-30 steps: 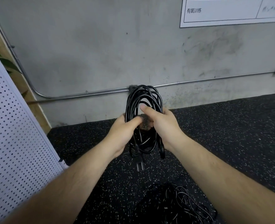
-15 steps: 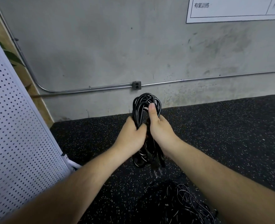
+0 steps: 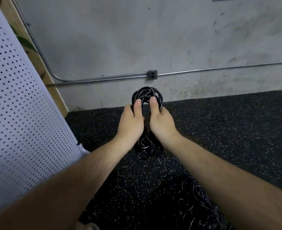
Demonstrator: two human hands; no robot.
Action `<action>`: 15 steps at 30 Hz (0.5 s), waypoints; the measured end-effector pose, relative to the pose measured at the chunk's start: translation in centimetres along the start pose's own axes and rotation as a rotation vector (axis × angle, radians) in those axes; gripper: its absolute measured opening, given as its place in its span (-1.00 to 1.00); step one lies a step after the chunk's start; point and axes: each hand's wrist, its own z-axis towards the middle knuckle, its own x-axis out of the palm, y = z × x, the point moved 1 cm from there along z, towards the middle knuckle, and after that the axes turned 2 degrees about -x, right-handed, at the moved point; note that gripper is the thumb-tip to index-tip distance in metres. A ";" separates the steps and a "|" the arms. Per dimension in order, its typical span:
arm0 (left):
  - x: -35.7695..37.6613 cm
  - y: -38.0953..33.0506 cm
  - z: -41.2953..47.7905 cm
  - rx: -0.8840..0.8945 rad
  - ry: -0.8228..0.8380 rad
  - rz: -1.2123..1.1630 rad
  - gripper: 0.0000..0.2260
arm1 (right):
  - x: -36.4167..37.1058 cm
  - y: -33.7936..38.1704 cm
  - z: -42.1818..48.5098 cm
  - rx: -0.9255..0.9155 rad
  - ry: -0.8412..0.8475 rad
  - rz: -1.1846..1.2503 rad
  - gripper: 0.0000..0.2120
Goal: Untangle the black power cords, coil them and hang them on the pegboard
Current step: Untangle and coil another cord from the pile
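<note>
Coiled black cord point(image 3: 144, 95) hangs upright; tangled cords point(image 3: 201, 203) lie below, pegboard point(image 3: 20, 113) left

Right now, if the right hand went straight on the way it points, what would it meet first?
The right hand, gripping the coiled black power cord, points at the bare grey concrete wall below the metal conduit; nothing shows between, though depth is unclear.

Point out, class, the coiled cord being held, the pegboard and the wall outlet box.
coiled cord point(image 3: 145, 92), head view, top of the loop.
pegboard point(image 3: 20, 113), head view, perforated white face.
wall outlet box point(image 3: 152, 74), head view, centre of its front.
</note>
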 end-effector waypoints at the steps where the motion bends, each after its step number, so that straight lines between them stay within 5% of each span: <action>1: -0.2 0.5 0.4 -0.003 -0.024 0.035 -0.49 | 0.5 0.0 0.2 -0.010 0.015 -0.017 -0.52; 9: -4.5 3.5 3.1 -0.155 0.085 0.125 -0.50 | 6.6 -2.0 2.0 0.094 0.119 0.049 -0.43; 15: -9.0 7.7 4.6 -0.432 0.258 -0.307 -0.67 | 11.7 -4.4 2.4 0.179 0.151 0.078 -0.41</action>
